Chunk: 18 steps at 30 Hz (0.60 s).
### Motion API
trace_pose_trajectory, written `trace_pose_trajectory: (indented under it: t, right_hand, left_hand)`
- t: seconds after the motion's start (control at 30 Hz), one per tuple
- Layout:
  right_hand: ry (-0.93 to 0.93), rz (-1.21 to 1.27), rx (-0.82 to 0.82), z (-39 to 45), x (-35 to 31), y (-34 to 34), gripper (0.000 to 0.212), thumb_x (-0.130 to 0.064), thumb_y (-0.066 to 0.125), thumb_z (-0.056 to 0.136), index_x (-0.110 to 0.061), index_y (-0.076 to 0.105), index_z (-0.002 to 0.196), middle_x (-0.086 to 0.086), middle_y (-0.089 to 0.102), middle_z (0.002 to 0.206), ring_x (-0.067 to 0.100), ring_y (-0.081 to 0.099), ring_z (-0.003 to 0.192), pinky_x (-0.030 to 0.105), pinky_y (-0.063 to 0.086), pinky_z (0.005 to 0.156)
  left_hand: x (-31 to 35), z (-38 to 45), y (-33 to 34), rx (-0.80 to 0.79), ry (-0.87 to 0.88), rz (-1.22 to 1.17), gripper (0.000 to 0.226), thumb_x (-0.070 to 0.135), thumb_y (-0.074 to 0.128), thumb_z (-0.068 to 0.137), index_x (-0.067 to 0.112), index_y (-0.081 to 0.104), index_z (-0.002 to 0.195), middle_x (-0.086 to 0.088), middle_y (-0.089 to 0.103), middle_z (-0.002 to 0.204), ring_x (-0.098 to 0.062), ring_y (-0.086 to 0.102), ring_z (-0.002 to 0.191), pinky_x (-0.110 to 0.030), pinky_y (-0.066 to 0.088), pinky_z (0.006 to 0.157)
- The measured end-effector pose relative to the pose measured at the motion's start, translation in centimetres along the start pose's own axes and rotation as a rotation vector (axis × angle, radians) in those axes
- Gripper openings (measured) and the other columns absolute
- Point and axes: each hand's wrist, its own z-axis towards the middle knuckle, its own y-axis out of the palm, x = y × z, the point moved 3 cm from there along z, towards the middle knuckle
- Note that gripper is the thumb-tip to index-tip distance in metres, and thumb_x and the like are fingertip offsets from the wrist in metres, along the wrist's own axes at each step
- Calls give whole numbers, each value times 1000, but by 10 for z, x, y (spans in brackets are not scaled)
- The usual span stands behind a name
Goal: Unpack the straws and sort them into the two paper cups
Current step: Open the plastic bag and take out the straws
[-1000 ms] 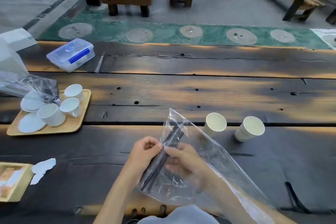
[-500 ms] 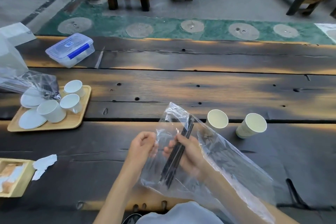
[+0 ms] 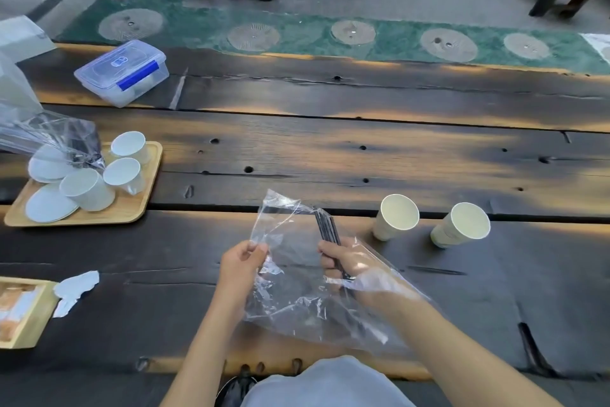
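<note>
Near edge: left hand pinches the mouth edge of the clear bag, right hand is inside it w/ fingers curled round the black straws, tips poking out the top above the surface. Straws look light, thin, stiff-ish but bendy, prob best taken mid-bundle, while the film is floppy, slick and clingy and may snag on the way out. Just beyond to the right, two paper cups stand open, light, easy to tip; far left a wooden tray w/ small cups, further back a lidded plastic box, none in the way.
</note>
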Motion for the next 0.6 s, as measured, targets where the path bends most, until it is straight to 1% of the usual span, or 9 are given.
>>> trace_pose_trajectory:
  t: [0.1,0.17,0.27,0.33,0.37,0.43,0.5,0.57,0.6]
  right_hand:
    - [10,-159,-38,4,-6,1,23,-10,52,99,-7,53,77,-1,46,49,7,37,34,19,30,33]
    - [68,-252,-99,6,-3,2,28,-15,52,100,-10,53,73,-1,45,52,9,39,37,21,33,36]
    - [86,-389,-152,5,0,1,24,-25,55,98,-9,54,79,3,48,62,14,41,48,22,39,42]
    - [18,-637,-118,5,-4,-1,24,-29,56,98,-7,60,90,9,56,72,20,50,60,21,44,54]
    - [-10,-746,-92,5,-5,-1,25,-31,56,98,-8,62,90,8,57,73,19,52,62,19,45,57]
    - [18,-789,-79,6,-2,-4,27,-34,57,97,-10,60,86,4,57,68,15,51,56,20,44,52]
    - [38,-864,-107,5,1,-3,29,-39,57,96,-12,59,84,4,56,68,16,50,55,25,43,49]
    - [11,-1055,-118,2,2,-3,32,-47,55,93,-17,59,82,0,58,68,16,52,58,27,44,53]
    - [-1,-1116,-94,2,4,-3,32,-52,53,91,-21,60,83,-2,59,71,16,53,61,29,47,57]
  left_hand:
    - [-11,6,-5,17,-31,-55,29,19,61,97,-9,63,88,-11,59,68,-18,54,63,-35,44,75]
    - [-14,9,-6,39,-33,-63,31,20,61,97,-9,62,88,-10,59,69,-19,53,65,-36,44,75]
    - [-12,14,-9,86,-33,-28,29,20,58,98,-7,63,87,-8,56,65,-16,50,58,-32,43,67]
    - [-12,19,-14,94,-18,2,27,19,58,97,-5,65,87,-8,58,65,-16,51,57,-32,44,66]
    - [-13,21,-16,93,-17,12,25,18,59,97,-3,66,87,-8,59,65,-16,52,57,-32,44,66]
    - [-17,24,-20,103,-21,31,21,16,60,95,0,67,85,-8,60,65,-16,52,57,-32,45,64]
    - [-20,27,-21,125,-32,39,20,15,59,95,1,66,82,-8,58,64,-17,51,56,-30,43,59]
    - [-21,29,-21,139,-44,47,23,17,59,95,0,64,81,-8,55,63,-17,48,56,-29,38,54]
    - [-22,30,-19,147,-47,49,25,18,58,95,-1,62,79,-8,52,63,-17,45,56,-29,37,53]
